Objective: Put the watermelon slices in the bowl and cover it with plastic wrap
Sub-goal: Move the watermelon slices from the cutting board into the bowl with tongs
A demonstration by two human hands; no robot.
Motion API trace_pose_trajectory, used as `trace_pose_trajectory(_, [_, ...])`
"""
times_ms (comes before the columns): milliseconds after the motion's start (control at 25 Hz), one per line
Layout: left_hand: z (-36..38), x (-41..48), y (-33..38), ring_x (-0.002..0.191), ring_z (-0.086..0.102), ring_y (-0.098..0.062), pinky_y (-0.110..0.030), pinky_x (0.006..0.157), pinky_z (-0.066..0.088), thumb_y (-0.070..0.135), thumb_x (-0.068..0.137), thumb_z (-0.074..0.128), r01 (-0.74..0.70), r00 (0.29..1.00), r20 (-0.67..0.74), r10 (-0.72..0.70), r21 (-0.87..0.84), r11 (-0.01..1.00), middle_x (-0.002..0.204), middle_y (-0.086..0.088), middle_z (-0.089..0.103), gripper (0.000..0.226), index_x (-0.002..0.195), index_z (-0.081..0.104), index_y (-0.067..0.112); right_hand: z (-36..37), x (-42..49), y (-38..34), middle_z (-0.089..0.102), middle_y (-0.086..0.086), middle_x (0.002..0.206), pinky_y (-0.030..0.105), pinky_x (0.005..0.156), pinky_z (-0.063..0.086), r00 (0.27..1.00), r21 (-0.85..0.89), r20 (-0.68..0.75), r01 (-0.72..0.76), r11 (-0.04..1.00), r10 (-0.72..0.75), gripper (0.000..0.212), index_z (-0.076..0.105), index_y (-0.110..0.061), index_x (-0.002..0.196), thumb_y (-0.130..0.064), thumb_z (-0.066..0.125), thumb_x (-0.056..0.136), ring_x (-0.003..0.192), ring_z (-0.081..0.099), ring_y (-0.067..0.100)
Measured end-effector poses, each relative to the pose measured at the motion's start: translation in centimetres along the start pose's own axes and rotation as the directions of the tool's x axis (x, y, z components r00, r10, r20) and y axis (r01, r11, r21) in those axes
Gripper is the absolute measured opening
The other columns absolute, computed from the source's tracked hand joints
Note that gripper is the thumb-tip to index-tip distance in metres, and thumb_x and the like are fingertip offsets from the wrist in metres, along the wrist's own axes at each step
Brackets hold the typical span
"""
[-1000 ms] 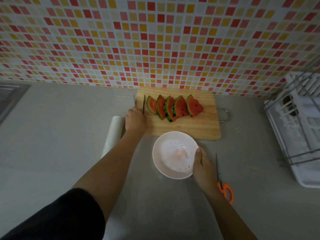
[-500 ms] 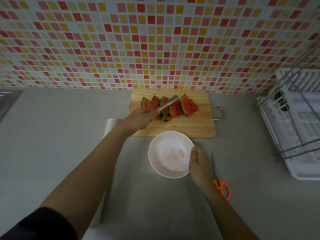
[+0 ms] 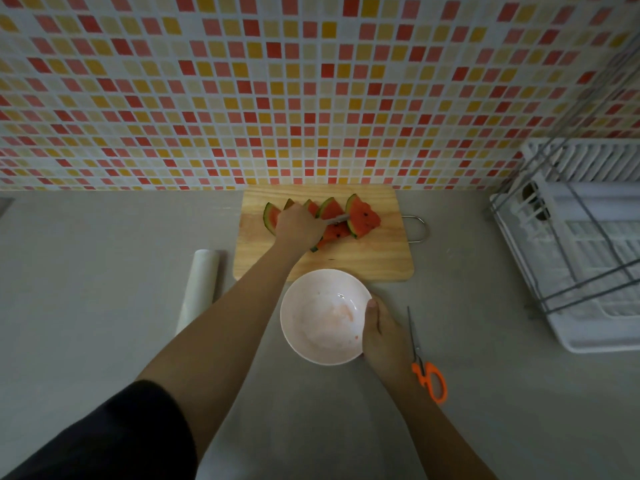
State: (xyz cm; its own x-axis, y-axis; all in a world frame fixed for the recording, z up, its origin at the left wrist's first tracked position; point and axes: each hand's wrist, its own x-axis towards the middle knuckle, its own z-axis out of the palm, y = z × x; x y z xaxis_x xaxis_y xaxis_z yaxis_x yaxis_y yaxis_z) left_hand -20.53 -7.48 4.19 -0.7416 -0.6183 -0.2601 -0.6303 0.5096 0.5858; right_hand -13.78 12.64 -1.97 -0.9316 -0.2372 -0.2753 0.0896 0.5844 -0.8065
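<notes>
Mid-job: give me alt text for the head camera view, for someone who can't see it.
A left hand holds a knife among watermelon slices on a wooden cutting board, while the right hand grips the rim of an empty white bowl nearer the camera. A roll of plastic wrap lies left, orange scissors right.

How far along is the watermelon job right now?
Done: the watermelon slices are cut, all on the cutting board. In hand: the left hand holds a knife among them; the right hand grips the bowl, which holds no slices. Left: moving every slice, then covering with the untouched plastic wrap.
</notes>
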Motion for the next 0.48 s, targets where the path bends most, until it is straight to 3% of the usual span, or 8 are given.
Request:
trace_pose_trajectory(40, [-0.1,-0.4,-0.2,0.042,0.038,-0.011,-0.022,0.043,0.030,0.022,0.084,0.062,0.019,1.000,-0.001,-0.019,-0.087,0.996,0.030,0.007,0.039,0.045,0.046,0.041,0.011,0.0,0.0,0.0,0.061,-0.001,0.100,0.013,0.060,0.032,1.000,-0.005,-0.010,0.000,1.000,-0.001,0.039,0.059,-0.020,0.119,-0.035,0.028,0.099,0.084,0.049,0.013])
trace_pose_trajectory(120, [-1.0,-1.5,-0.9,0.045,0.039,-0.012,-0.023,0.046,0.031,0.018,0.083,0.066,0.032,0.999,-0.008,-0.035,-0.277,0.960,0.040,0.004,0.045,0.035,0.051,0.054,0.009,0.0,-0.1,0.0,0.058,-0.005,0.094,0.015,0.060,0.035,1.000,0.014,-0.017,0.009,1.000,-0.009,0.039,0.059,-0.022,0.117,-0.035,0.028,0.099,0.082,0.049,0.013])
trace_pose_trajectory(200, [-2.5,-3.2,-2.2,0.048,0.039,-0.013,-0.025,0.050,0.033,0.016,0.081,0.067,0.024,0.999,-0.024,-0.036,-0.394,0.919,0.057,-0.003,0.052,0.022,0.060,0.066,0.012,0.1,-0.2,0.0,0.061,-0.004,0.096,0.027,0.070,0.046,1.000,0.064,-0.005,0.013,0.998,-0.013,0.038,0.059,-0.024,0.116,-0.037,0.027,0.098,0.085,0.054,0.015])
trace_pose_trajectory(280, [-4.3,-5.5,-4.1,0.045,0.039,-0.012,-0.022,0.049,0.034,0.016,0.080,0.070,0.032,0.999,-0.017,-0.046,-0.491,0.871,0.056,-0.001,0.056,0.017,0.064,0.070,0.014,0.4,-0.2,0.0,0.062,-0.003,0.097,0.042,0.078,0.054,1.000,0.110,-0.009,-0.004,0.994,0.005,0.037,0.058,-0.028,0.114,-0.038,0.027,0.098,0.089,0.059,0.019])
trace_pose_trajectory(400, [-6.6,-9.7,-7.7,0.038,0.038,-0.005,-0.015,0.039,0.032,0.019,0.082,0.070,0.038,0.999,0.006,-0.042,-0.537,0.843,0.045,0.009,0.056,0.012,0.071,0.075,0.017,0.8,-0.1,0.0,0.065,-0.001,0.094,0.047,0.078,0.055,1.000,0.127,-0.024,-0.017,0.992,0.020,0.037,0.059,-0.031,0.109,-0.042,0.026,0.095,0.090,0.063,0.025])
trace_pose_trajectory(480, [-7.3,-12.3,-9.9,0.040,0.040,-0.004,-0.014,0.042,0.033,0.022,0.084,0.069,0.042,0.998,0.058,-0.016,-0.482,0.875,0.045,0.010,0.057,0.013,0.072,0.076,0.019,0.8,0.0,0.0,0.066,0.001,0.087,0.044,0.075,0.055,0.999,0.108,-0.021,-0.025,0.994,0.028,0.039,0.059,-0.028,0.101,-0.044,0.024,0.095,0.085,0.064,0.025])
